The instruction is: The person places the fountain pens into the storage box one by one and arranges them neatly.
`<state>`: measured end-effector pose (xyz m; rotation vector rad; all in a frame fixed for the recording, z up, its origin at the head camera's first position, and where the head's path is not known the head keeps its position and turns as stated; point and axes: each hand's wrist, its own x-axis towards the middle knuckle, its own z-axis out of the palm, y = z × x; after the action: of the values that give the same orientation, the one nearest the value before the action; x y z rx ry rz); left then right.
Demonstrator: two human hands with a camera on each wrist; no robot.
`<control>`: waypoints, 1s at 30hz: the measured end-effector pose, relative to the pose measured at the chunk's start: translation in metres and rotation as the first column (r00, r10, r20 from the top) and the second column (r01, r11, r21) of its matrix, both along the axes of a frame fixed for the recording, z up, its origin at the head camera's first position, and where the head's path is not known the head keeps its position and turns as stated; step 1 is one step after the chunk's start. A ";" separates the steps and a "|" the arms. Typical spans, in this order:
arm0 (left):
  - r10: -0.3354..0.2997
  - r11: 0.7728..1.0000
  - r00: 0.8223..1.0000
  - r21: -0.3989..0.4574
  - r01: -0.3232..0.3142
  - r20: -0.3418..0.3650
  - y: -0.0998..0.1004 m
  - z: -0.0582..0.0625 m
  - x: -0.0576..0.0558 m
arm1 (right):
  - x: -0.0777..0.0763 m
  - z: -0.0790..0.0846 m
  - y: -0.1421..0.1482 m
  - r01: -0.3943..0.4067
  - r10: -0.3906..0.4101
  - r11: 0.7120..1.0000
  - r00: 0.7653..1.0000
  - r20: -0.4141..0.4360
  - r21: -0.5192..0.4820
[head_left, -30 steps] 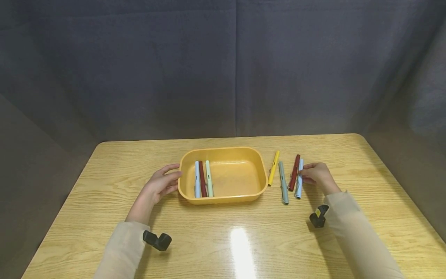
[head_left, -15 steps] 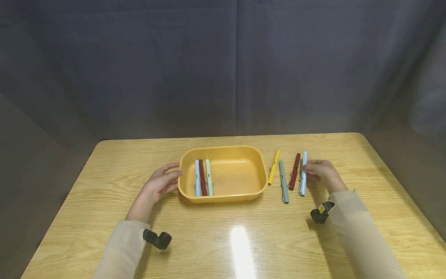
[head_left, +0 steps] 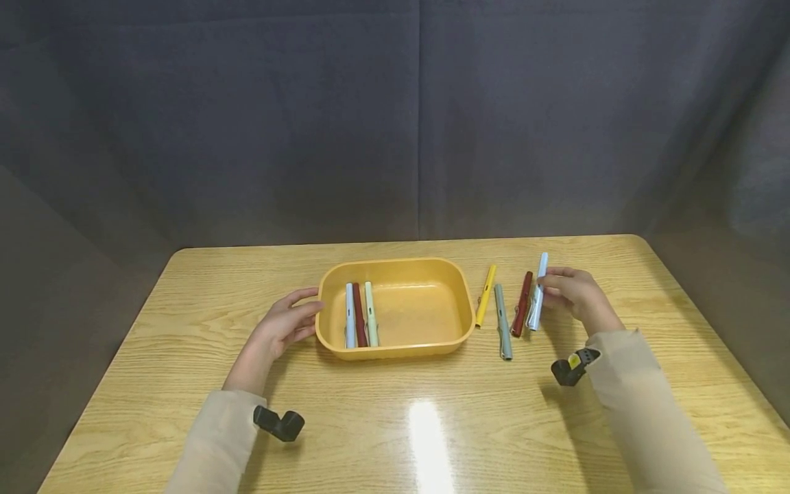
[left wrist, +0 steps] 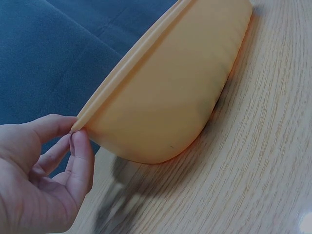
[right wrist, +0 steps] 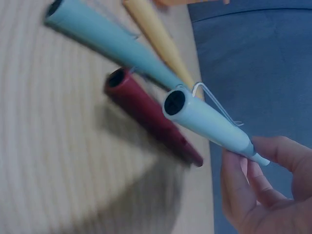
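Observation:
My left hand point(head_left: 286, 324) pinches the left rim of a yellow plastic tray point(head_left: 426, 352), thumb and fingers on either side of the edge in the left wrist view. Inside the tray's left part lie a light blue pen point(head_left: 350, 315), a dark red pen point(head_left: 360, 315) and a pale green pen point(head_left: 371, 314), side by side. My right hand point(head_left: 574, 295) pinches another light blue pen point(right wrist: 209, 122) near its middle, raised over the table. Just left of it lies a second dark red pen point(head_left: 522, 305), its clip end toward me.
A grey-green pen point(head_left: 503, 322) and a yellow pen point(head_left: 485, 296) lie between the tray and the red pen. The wooden table point(head_left: 358, 425) ends at the back before a dark curtain point(head_left: 296, 137).
The right hand has lifted the light blue pen off the table beside the red one and moved it slightly up and away. The left hand stays on the tray rim.

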<state>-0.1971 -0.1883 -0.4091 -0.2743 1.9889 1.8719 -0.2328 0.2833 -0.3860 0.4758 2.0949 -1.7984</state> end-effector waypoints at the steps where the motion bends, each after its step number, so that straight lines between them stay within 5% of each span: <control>1: 0.002 1.000 1.000 0.002 -0.002 0.001 0.000 0.000 0.000 | -0.001 0.002 -0.002 0.006 -0.006 0.999 1.000 0.002 -0.037; 7: 0.004 1.000 1.000 0.007 -0.004 -0.001 -0.001 0.001 0.000 | -0.004 0.013 -0.018 0.057 -0.051 0.979 0.998 0.033 -0.197; 30: 0.014 1.000 1.000 0.011 -0.014 0.006 -0.001 0.000 -0.001 | -0.020 0.040 -0.095 -0.054 0.052 0.987 0.999 -0.014 -0.154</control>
<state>-0.1984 -0.1895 -0.4092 -0.2915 1.9771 1.8876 -0.2523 0.1880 -0.3458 0.3668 1.9364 -1.9177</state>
